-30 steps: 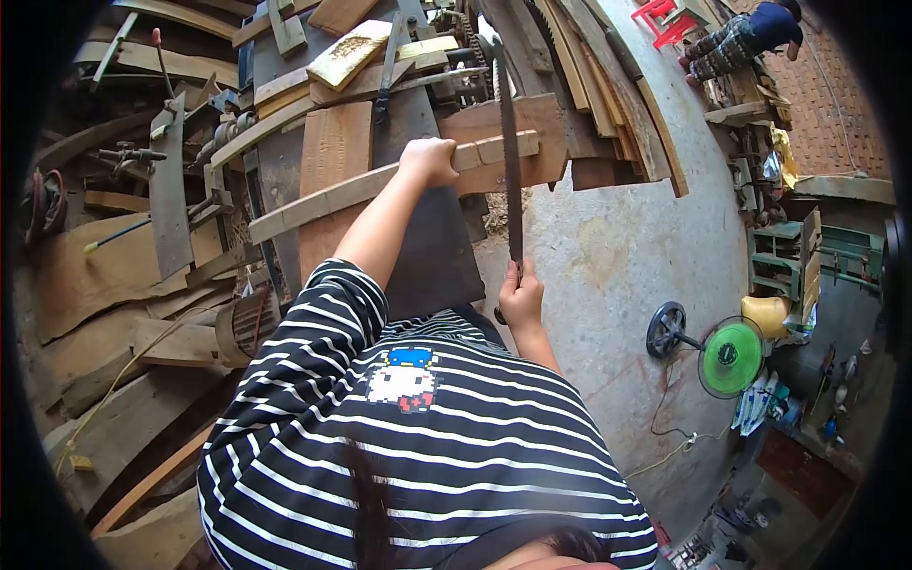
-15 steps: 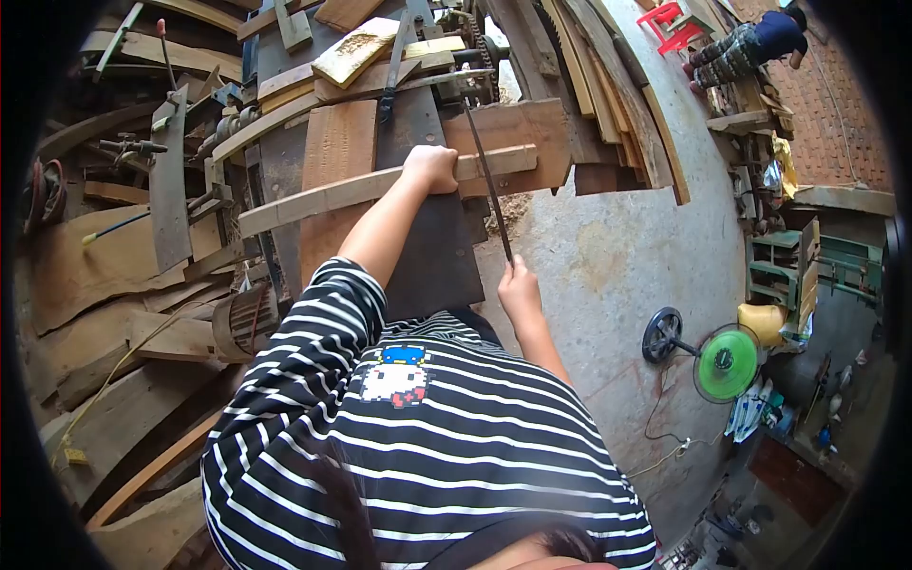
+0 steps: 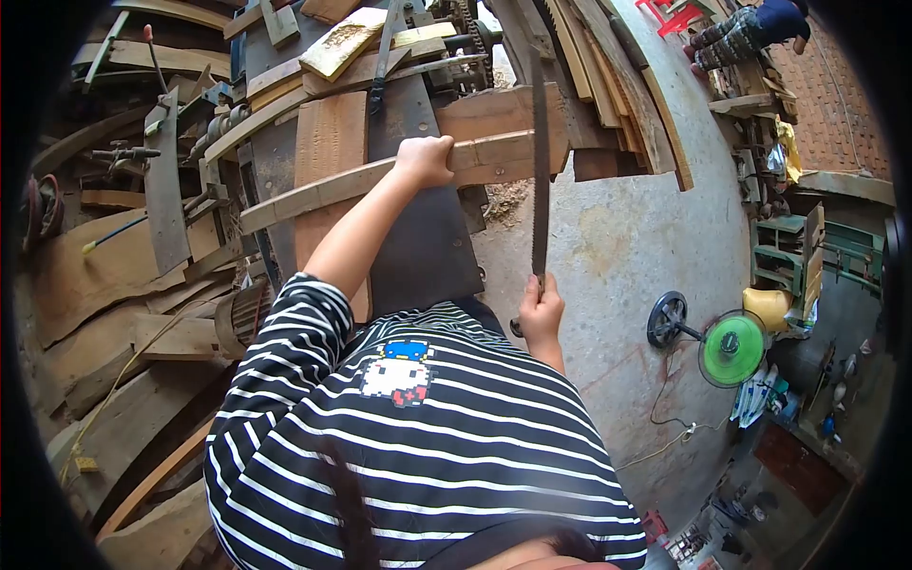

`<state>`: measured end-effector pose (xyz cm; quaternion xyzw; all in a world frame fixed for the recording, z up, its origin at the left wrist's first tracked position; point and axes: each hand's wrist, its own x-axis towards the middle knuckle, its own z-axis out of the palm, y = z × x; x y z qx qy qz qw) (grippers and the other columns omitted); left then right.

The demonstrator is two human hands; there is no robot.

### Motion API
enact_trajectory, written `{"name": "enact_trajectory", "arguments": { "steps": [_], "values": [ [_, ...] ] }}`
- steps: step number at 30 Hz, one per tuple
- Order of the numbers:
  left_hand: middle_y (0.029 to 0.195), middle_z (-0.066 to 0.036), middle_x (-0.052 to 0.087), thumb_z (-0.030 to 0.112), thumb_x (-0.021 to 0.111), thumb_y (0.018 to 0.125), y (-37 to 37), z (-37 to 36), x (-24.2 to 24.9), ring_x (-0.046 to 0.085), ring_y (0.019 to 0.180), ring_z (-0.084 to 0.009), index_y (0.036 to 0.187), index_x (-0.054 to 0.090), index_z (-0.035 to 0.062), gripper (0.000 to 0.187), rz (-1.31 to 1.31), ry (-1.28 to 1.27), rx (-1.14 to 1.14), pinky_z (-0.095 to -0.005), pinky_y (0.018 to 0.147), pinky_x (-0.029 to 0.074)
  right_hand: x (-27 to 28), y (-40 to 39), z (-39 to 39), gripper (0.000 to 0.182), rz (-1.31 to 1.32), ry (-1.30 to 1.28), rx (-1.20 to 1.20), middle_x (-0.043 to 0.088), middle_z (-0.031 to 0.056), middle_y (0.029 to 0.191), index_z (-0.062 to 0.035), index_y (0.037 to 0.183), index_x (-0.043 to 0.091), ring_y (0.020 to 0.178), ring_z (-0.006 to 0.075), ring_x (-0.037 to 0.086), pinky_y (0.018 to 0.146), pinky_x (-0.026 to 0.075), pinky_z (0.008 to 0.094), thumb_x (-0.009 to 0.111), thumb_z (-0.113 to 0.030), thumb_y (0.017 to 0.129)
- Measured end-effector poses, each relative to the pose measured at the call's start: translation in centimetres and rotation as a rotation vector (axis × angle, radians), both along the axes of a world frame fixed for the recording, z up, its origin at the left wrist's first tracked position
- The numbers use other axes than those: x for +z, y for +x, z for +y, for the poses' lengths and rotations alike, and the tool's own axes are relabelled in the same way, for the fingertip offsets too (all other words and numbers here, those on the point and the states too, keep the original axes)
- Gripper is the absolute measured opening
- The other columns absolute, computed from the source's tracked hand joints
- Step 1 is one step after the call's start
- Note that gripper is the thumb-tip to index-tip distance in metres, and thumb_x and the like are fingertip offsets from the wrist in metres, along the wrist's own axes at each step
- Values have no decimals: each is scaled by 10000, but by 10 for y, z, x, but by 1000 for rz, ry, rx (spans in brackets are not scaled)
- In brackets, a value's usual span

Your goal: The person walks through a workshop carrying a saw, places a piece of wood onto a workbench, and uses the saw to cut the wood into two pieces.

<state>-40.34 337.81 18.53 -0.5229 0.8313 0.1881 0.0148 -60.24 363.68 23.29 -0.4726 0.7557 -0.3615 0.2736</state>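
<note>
My left hand (image 3: 425,161) is closed over a long pale wooden strip (image 3: 332,195), which lies across the dark metal bench top (image 3: 418,256) and a brown board (image 3: 329,142). In my right hand (image 3: 542,312) is the handle end of a hand saw, its long toothed blade (image 3: 541,190) pointing away from me with the broad side showing. The blade overlaps the right end of the strip in this view. Behind that end sits a wide reddish-brown board (image 3: 503,109).
Several planks (image 3: 608,85) lean at the back right, near a chain drive (image 3: 472,47). Curved wood pieces (image 3: 114,389) fill the left side. On the concrete floor (image 3: 608,237) stands a green fan (image 3: 731,349). A person (image 3: 750,43) bends over at the far right.
The saw has moved right from across the strip to its right end, and its blade has turned from edge-on to broad side. My right hand has shifted right and nearer; my left keeps its grip.
</note>
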Motion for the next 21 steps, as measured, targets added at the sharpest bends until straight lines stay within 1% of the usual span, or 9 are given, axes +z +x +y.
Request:
{"name": "enact_trajectory", "arguments": {
  "steps": [1, 4, 9, 12, 13, 14, 16, 18, 21],
  "values": [
    [825, -121, 666, 286, 639, 679, 2, 4, 5, 654, 802, -320, 871, 574, 95, 279, 41, -56, 36, -432, 681, 519, -8, -7, 13, 165, -130, 35, -33, 497, 7, 560, -34, 842, 522, 472, 85, 482, 442, 376, 259, 511, -155, 952],
    [808, -116, 656, 318, 665, 694, 17, 10, 30, 650, 782, -317, 860, 554, 103, 293, 124, -229, 182, -435, 656, 518, -21, -25, 51, 153, -282, -14, -52, 512, 51, 550, -30, 858, 543, 474, 111, 506, 448, 386, 291, 532, -162, 935],
    [810, -139, 646, 314, 728, 657, 64, 19, 91, 635, 782, -339, 889, 548, 87, 372, 260, -469, 373, -450, 659, 503, -42, -44, 86, 143, -192, 41, -14, 489, 12, 541, -52, 863, 539, 473, 91, 489, 440, 368, 274, 523, -171, 941],
    [813, -146, 642, 316, 766, 615, 91, 39, 126, 629, 780, -350, 909, 552, 85, 431, 282, -568, 423, -448, 658, 503, -43, -36, 53, 138, -128, 158, 140, 491, 66, 541, -44, 881, 538, 461, 157, 497, 463, 382, 302, 533, -172, 931],
    [770, -113, 620, 286, 789, 576, 96, 46, 133, 626, 751, -325, 843, 536, 94, 415, 299, -607, 430, -431, 651, 499, -29, -25, 31, 141, -112, 169, 206, 551, 112, 592, -38, 951, 544, 520, 239, 567, 514, 434, 350, 558, -171, 906],
    [770, -113, 620, 286, 789, 576, 101, 53, 139, 626, 751, -325, 843, 536, 94, 415, 281, -631, 431, -431, 651, 499, -31, -11, 11, 141, -129, 148, 219, 551, 112, 592, -38, 951, 544, 520, 239, 567, 514, 434, 350, 558, -171, 906],
    [757, -107, 614, 272, 805, 555, 106, 68, 148, 622, 740, -321, 848, 544, 90, 432, 326, -619, 418, -428, 650, 496, -32, 16, -22, 235, 64, 48, 255, 622, 141, 698, -46, 1036, 541, 646, 306, 633, 604, 479, 406, 604, -194, 865],
    [740, -96, 606, 260, 819, 525, 107, 83, 153, 617, 725, -313, 827, 549, 87, 441, 331, -636, 421, -418, 640, 492, -35, 45, -48, 346, -42, 131, 182, 653, 181, 858, -44, 1093, 525, 812, 360, 644, 716, 490, 437, 648, -218, 820],
    [718, -82, 600, 277, 822, 495, 104, 102, 151, 615, 702, -294, 768, 554, 93, 424, 372, -653, 417, -396, 628, 490, -54, 77, -74, 412, -173, 96, 216, 629, 219, 967, 6, 1098, 498, 908, 358, 623, 784, 481, 409, 672, -215, 798]
  ]
}}
